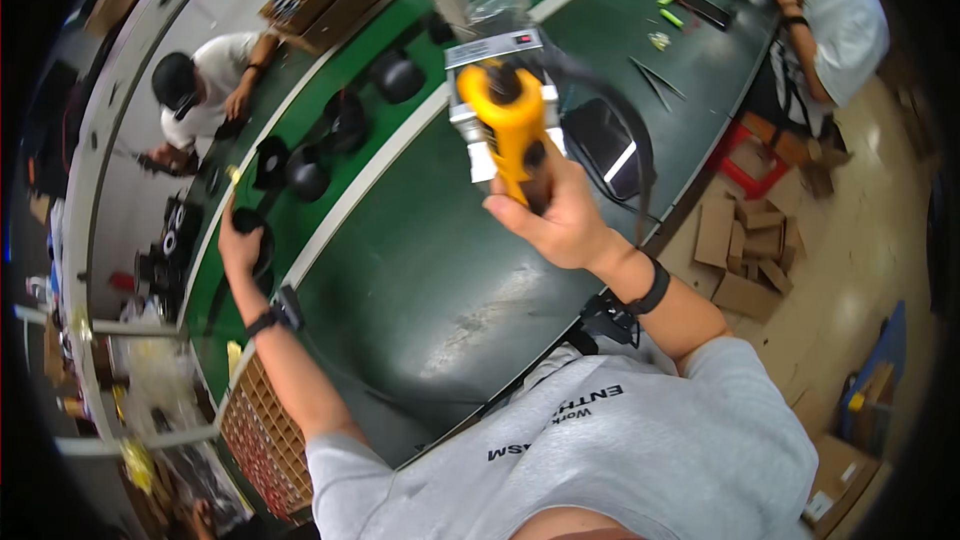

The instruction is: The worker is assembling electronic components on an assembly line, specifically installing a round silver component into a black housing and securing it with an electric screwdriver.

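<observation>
My right hand is closed round the handle of a yellow and black gun-shaped hand tool, held up over the dark green worktop. Blur hides the tool's exact kind. Behind it stands a silver metal box with a small red switch. My left hand reaches far left over the green conveyor belt. Its thumb lies against a black round shell, with the fingers at the shell's left edge, apparently gripping it. More black dome-shaped shells sit farther along the belt.
A dark tablet-like device and tweezers lie on the worktop. A pale rail parts belt and worktop. Co-workers sit across the belt and at far right. Opened cartons lie on the floor at right.
</observation>
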`<control>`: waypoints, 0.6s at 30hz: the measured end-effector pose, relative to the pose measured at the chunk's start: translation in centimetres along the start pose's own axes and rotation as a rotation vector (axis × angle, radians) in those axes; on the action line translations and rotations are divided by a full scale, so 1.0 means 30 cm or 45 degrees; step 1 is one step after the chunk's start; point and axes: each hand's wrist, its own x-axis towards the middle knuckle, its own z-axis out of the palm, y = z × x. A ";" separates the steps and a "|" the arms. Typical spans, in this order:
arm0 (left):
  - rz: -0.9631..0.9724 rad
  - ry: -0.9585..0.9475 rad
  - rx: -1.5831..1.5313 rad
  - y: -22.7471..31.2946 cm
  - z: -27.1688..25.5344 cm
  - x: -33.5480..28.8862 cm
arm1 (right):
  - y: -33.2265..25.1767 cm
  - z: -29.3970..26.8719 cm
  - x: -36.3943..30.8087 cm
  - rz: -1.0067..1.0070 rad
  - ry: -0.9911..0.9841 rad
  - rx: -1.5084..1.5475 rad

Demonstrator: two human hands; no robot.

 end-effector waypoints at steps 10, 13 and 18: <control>0.646 -0.344 -0.274 0.913 -0.002 -0.549 | 0.127 -0.012 -0.155 -0.126 0.325 -0.277; 0.727 -0.575 -0.292 1.062 0.085 -0.651 | 0.166 -0.007 -0.246 0.084 0.250 -0.297; 1.018 -0.796 -0.339 1.131 0.244 -0.693 | 0.115 -0.042 -0.328 0.257 0.174 -0.263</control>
